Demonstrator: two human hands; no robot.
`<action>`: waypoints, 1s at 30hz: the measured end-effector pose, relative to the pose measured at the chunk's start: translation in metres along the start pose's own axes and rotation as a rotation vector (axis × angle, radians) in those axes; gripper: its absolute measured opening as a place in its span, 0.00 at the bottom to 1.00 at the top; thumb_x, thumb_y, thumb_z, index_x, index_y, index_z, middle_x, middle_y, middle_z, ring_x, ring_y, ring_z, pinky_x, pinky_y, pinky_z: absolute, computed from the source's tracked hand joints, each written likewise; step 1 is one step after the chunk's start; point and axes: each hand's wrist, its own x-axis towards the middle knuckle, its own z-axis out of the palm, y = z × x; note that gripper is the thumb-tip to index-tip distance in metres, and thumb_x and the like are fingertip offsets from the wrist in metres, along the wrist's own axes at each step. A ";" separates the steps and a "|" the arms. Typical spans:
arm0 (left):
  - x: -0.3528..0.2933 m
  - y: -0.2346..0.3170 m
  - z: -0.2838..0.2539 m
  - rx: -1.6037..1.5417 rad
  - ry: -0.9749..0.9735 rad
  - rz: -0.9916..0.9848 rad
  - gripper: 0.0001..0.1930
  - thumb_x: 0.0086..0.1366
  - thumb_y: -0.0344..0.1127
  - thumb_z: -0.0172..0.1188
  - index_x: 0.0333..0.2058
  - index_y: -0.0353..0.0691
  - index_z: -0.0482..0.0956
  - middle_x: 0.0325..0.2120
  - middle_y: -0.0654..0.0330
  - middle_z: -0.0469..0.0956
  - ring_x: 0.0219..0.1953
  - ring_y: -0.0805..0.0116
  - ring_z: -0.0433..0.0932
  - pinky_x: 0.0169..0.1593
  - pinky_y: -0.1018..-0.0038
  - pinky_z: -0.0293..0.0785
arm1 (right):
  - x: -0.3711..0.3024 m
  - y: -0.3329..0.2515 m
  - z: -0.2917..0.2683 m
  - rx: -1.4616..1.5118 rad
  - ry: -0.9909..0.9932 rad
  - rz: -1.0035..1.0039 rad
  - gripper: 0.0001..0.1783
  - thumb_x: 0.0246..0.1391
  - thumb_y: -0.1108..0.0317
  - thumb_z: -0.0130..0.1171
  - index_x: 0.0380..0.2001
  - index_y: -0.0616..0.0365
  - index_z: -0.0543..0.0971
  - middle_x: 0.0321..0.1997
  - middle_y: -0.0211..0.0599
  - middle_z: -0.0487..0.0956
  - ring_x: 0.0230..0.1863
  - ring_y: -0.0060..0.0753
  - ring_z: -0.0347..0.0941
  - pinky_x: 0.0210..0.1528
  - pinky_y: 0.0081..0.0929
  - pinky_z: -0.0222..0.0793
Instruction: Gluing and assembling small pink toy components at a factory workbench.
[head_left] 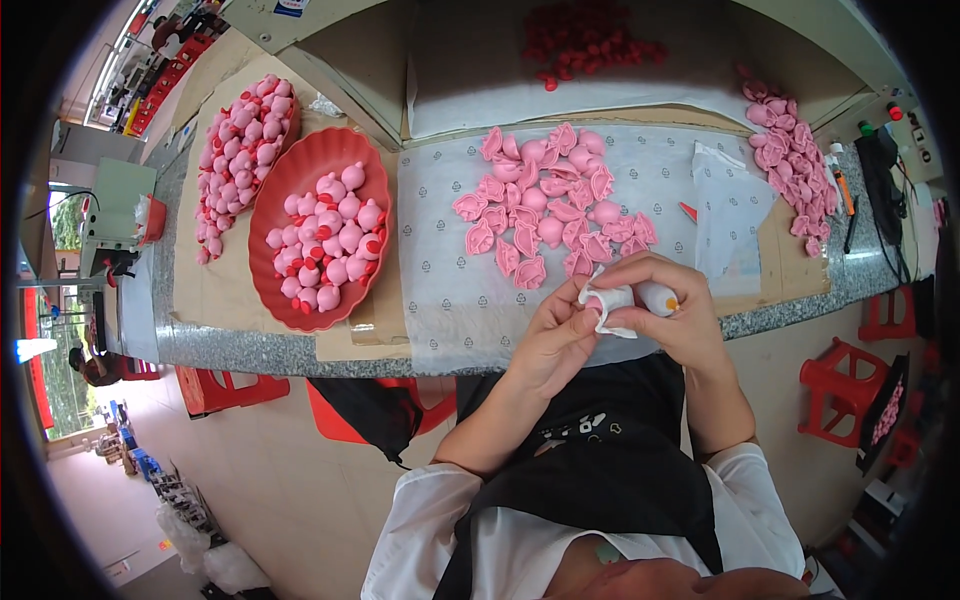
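Pinched a mostly hidden pink piece [594, 303] in white cloth [614, 312] between nearly closed fingertips of left hand [553, 345] and right hand [692, 320], with a white bottle [655, 296] clutched in the right, tip turned rightward, away from the piece.

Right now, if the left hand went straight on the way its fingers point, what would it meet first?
The left hand would meet the white cloth it seems to touch, then probably the right hand, though depth is unclear.
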 end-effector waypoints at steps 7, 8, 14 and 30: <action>0.003 -0.006 0.001 -0.208 -0.086 -0.168 0.17 0.54 0.32 0.52 0.43 0.38 0.63 0.37 0.60 0.69 0.42 0.69 0.67 0.50 0.71 0.60 | -0.003 0.010 0.003 -0.016 0.154 0.022 0.08 0.38 0.76 0.56 0.27 0.63 0.73 0.26 0.32 0.73 0.26 0.21 0.67 0.29 0.17 0.62; 0.003 -0.007 0.003 -0.238 -0.095 -0.202 0.16 0.54 0.33 0.52 0.43 0.39 0.63 0.36 0.59 0.69 0.41 0.68 0.68 0.50 0.70 0.59 | -0.003 0.012 0.005 0.092 0.308 0.088 0.06 0.40 0.76 0.55 0.26 0.63 0.72 0.26 0.33 0.72 0.25 0.20 0.66 0.27 0.15 0.61; 0.003 -0.005 -0.003 -0.278 -0.022 -0.187 0.17 0.54 0.37 0.52 0.43 0.42 0.63 0.35 0.56 0.69 0.37 0.67 0.69 0.52 0.66 0.58 | -0.006 0.017 -0.011 0.367 0.560 0.104 0.06 0.42 0.75 0.52 0.28 0.61 0.68 0.24 0.30 0.69 0.22 0.16 0.63 0.17 0.15 0.58; 0.001 -0.002 0.004 0.838 0.052 0.638 0.21 0.42 0.18 0.58 0.37 0.36 0.63 0.36 0.54 0.67 0.39 0.69 0.67 0.44 0.74 0.63 | -0.021 0.005 -0.026 -0.598 0.390 -0.037 0.11 0.32 0.81 0.55 0.26 0.65 0.72 0.35 0.39 0.69 0.29 0.25 0.65 0.33 0.18 0.59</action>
